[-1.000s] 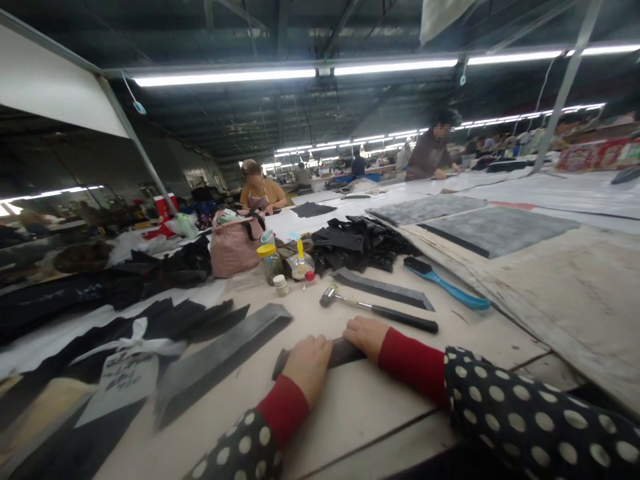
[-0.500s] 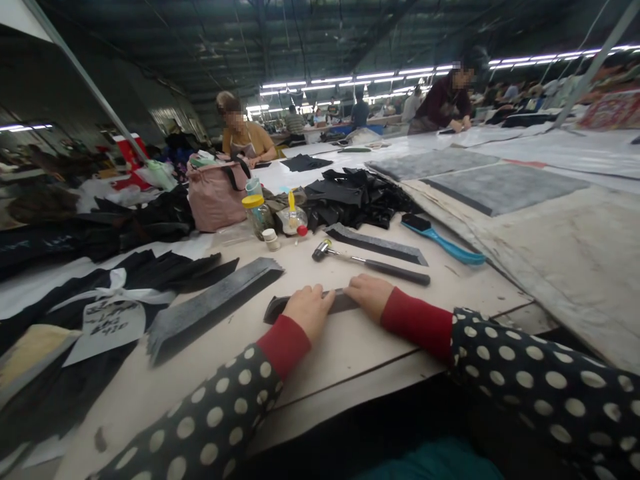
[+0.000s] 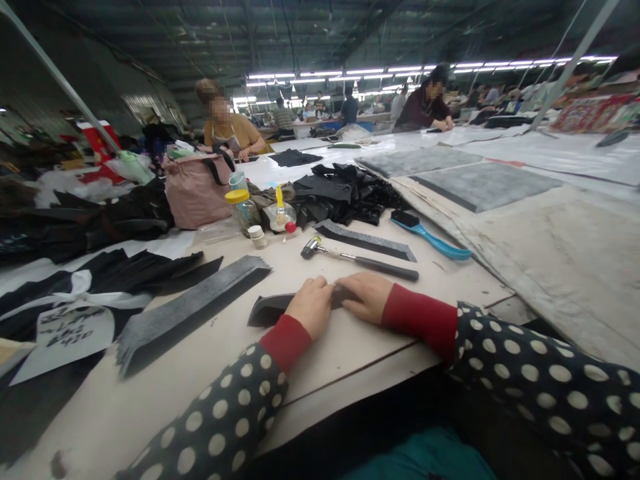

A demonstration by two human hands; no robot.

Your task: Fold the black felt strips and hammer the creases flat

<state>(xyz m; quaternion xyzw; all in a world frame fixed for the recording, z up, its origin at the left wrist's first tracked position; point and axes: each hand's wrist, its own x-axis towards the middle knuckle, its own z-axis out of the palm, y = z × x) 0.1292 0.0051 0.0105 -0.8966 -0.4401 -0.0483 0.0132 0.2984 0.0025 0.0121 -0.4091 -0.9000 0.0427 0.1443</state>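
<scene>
"Where's the dark strip (image 3: pixel 273 308)?"

"Flat on the surface (image 3: pixel 215 353), under both hands. The left hand (image 3: pixel 313 308) lies across it, and the right hand (image 3: pixel 367 297) is at its right end, just beside the left."

"Are the fingers gripping it?"

"On both hands they're bent over it. Whether they close around it or only press down, I can't tell (the hands cover that part)."

"What's crowding them?"

"The hammer (image 3: pixel 360 260), mostly. It lies just beyond the right hand, head to the left, with a grey strip (image 3: pixel 365 240) behind it. To the right of that is a blue brush (image 3: pixel 435 237), bristles up, near the edge of a big board (image 3: pixel 540 247)."

"And on the left?"

"A stack of grey strips (image 3: pixel 195 313) lies slantwise near the dark strip's left end. Past it is black cloth (image 3: pixel 165 277) with a white tag (image 3: pixel 73 333)."

"Farther back?"

"A small white bottle (image 3: pixel 257 237), a jar (image 3: pixel 243 213) with a yellow lid and a yellow-handled paintbrush (image 3: pixel 280 203), all well apart from the hands. Behind the jar stands a pink bag (image 3: pixel 197 190); to the right is a heap of black scraps (image 3: pixel 345 190)."
</scene>
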